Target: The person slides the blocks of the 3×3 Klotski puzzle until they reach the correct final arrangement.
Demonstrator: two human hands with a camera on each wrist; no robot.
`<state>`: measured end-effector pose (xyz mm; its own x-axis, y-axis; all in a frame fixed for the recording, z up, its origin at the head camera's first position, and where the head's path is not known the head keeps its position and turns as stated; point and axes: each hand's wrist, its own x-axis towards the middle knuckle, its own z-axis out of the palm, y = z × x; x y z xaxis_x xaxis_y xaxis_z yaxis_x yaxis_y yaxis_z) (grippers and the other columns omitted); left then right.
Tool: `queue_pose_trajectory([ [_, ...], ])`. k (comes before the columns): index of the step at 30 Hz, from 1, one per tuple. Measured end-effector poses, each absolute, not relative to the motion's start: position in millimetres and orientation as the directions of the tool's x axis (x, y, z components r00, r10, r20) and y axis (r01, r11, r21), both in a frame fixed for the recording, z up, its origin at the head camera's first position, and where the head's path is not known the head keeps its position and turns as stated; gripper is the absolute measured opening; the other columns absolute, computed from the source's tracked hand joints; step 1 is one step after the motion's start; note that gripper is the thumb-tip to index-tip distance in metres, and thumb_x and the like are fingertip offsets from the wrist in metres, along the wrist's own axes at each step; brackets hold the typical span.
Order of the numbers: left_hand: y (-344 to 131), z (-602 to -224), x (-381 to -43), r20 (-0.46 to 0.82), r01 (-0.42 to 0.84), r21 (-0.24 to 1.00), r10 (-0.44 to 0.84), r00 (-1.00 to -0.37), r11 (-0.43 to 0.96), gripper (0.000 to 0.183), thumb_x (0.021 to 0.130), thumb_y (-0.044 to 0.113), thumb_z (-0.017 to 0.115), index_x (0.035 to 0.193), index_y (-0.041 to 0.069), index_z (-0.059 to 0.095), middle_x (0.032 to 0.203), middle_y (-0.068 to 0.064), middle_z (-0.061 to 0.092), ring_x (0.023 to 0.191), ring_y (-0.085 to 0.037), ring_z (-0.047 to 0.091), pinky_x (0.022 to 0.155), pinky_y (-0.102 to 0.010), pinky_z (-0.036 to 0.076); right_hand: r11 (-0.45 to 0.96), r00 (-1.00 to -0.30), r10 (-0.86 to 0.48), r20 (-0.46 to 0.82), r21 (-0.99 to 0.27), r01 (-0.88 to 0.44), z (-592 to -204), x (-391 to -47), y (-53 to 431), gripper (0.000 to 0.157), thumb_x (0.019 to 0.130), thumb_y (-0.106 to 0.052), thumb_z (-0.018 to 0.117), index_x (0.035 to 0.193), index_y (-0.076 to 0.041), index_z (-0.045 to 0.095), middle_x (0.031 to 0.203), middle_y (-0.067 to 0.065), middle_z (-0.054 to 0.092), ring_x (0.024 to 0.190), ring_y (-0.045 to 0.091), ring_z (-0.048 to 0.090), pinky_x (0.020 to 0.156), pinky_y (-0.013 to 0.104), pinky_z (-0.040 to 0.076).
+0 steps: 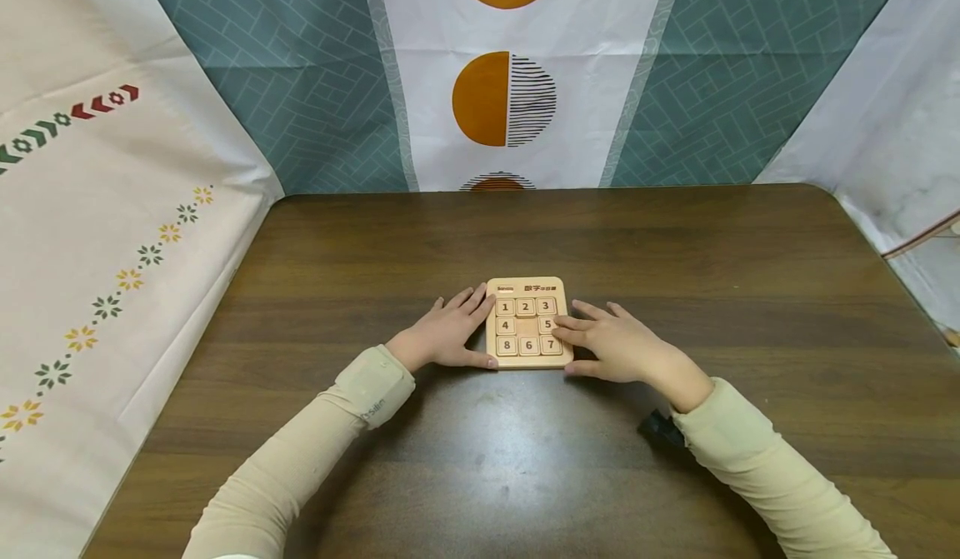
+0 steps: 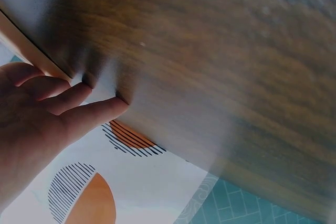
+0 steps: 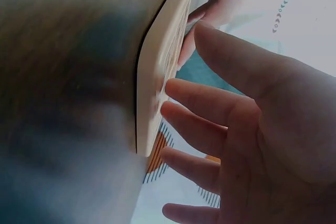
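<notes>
A pale wooden number slide puzzle point(image 1: 525, 281) lies flat on the table, its numbered tiles set in rows around a bare square in the middle. My left hand point(image 1: 448, 330) rests along the puzzle's left side, the thumb at the lower left corner and the fingers stretched towards the upper left edge. From the right, my right hand point(image 1: 618, 346) reaches over the edge with spread fingers, a fingertip at the tile marked 5 point(image 1: 547, 324). Its thumb is by the lower right corner. In the right wrist view the puzzle's side edge point(image 3: 149, 82) shows beside the fingertips.
The dark brown wooden table point(image 1: 375, 234) extends around the puzzle. Behind it hangs a patterned cloth point(image 1: 300, 84) in teal and white with orange circles. White cloth point(image 1: 97, 209) with small flower prints hangs at the left. A black strap piece point(image 1: 662, 430) shows under the right wrist.
</notes>
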<state>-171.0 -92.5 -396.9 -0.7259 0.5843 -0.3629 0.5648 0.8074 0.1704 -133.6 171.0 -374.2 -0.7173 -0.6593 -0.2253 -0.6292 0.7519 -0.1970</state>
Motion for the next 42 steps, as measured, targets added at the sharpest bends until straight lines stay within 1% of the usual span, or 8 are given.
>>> queue_pose_trajectory([
  [9, -91.8, -396.3, -171.0, -0.367, 0.566, 0.162, 0.582, -0.726, 0.808, 0.100, 0.077, 0.068, 0.050, 0.147, 0.012, 0.006, 0.152, -0.010, -0.002, 0.138, -0.028, 0.005, 0.102, -0.057, 0.018, 0.754, -0.728, -0.657, -0.195, -0.186, -0.630, -376.5, -133.5, 162.7, 0.063, 0.084, -0.046, 0.059, 0.134, -0.010, 0.047, 0.140, 0.007, 0.040, 0.132, 0.033, 0.025, 0.096, 0.062, 0.022],
  [17, -90.5, -396.3, -170.4, -0.360, 0.567, 0.156, 0.581, -0.730, 0.809, 0.099, 0.078, 0.067, 0.052, 0.147, 0.010, 0.009, 0.152, -0.012, 0.001, 0.137, -0.029, 0.007, 0.101, -0.057, 0.020, 0.723, -0.700, -0.691, -0.180, -0.191, -0.664, -379.6, -135.3, 146.5, 0.062, 0.086, -0.047, 0.056, 0.135, -0.010, 0.046, 0.140, 0.007, 0.041, 0.131, 0.033, 0.028, 0.097, 0.062, 0.022],
  [25, -90.8, -395.8, -170.6, -0.368, 0.564, 0.155, 0.578, -0.729, 0.811, 0.100, 0.077, 0.068, 0.051, 0.147, 0.011, 0.008, 0.152, -0.011, 0.000, 0.138, -0.028, 0.007, 0.101, -0.057, 0.020, 0.732, -0.706, -0.681, -0.194, -0.202, -0.650, -375.1, -127.0, 150.5, 0.063, 0.085, -0.045, 0.058, 0.135, -0.009, 0.046, 0.142, 0.007, 0.037, 0.133, 0.032, 0.024, 0.098, 0.062, 0.019],
  [32, -91.7, -396.2, -171.0, -0.363, 0.570, 0.156, 0.584, -0.727, 0.807, 0.099, 0.078, 0.067, 0.051, 0.147, 0.010, 0.008, 0.152, -0.012, 0.000, 0.137, -0.029, 0.007, 0.101, -0.058, 0.020, 0.711, -0.688, -0.704, -0.176, -0.174, -0.682, -371.3, -119.3, 147.9, 0.059, 0.084, -0.045, 0.059, 0.133, -0.011, 0.050, 0.140, 0.007, 0.040, 0.133, 0.032, 0.025, 0.098, 0.062, 0.020],
  [39, -91.6, -397.8, -170.9, -0.366, 0.570, 0.148, 0.581, -0.727, 0.808, 0.099, 0.078, 0.068, 0.050, 0.147, 0.012, 0.007, 0.152, -0.011, -0.001, 0.138, -0.028, 0.006, 0.101, -0.057, 0.019, 0.740, -0.721, -0.672, -0.168, -0.144, -0.657, -372.3, -112.8, 154.1, 0.056, 0.083, -0.044, 0.062, 0.127, -0.010, 0.055, 0.134, 0.006, 0.048, 0.130, 0.033, 0.030, 0.096, 0.062, 0.023],
  [42, -91.8, -397.8, -171.1, -0.368, 0.566, 0.150, 0.578, -0.729, 0.810, 0.100, 0.077, 0.068, 0.050, 0.147, 0.012, 0.007, 0.152, -0.011, -0.001, 0.138, -0.028, 0.005, 0.102, -0.057, 0.018, 0.744, -0.726, -0.668, -0.161, -0.147, -0.652, -374.3, -115.1, 157.2, 0.056, 0.082, -0.044, 0.063, 0.127, -0.010, 0.056, 0.134, 0.006, 0.048, 0.130, 0.034, 0.030, 0.095, 0.063, 0.024],
])
